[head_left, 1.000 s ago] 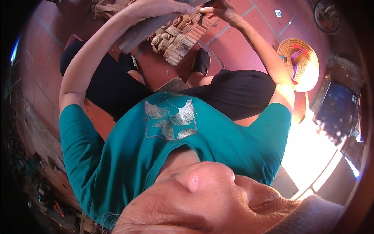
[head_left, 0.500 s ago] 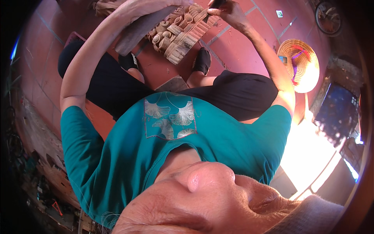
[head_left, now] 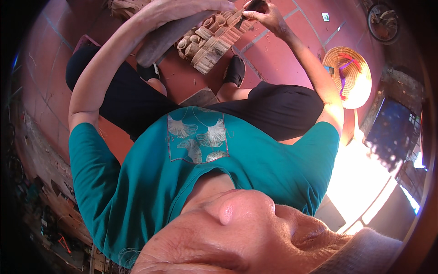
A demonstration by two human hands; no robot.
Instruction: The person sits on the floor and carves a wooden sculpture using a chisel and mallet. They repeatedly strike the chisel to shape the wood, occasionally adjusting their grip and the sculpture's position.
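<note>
A carved wooden block [head_left: 211,42], covered in rounded knobs and ridged strips, lies on the tiles beyond my feet. My right hand [head_left: 270,19] is closed round the dark handle of a chisel [head_left: 255,6], its blade pointing down at the carving's far right part. At the top edge my left hand [head_left: 218,5] reaches over the carving. A thick, club-like wooden mallet [head_left: 171,39] runs back beneath the left forearm and covers part of the carving. My left fingers are mostly hidden, but the mallet appears to be held by that hand.
I sit low on red floor tiles [head_left: 305,41], black-clad legs on both sides. A small flat board [head_left: 200,98] lies between my feet. More wood [head_left: 125,8] sits at the far left. To the right are a woven hat [head_left: 358,75] and a wheel [head_left: 383,23].
The left hand and the mallet have shifted slightly toward the right hand. My right hand stays at nearly the same spot, with the chisel still in it.
</note>
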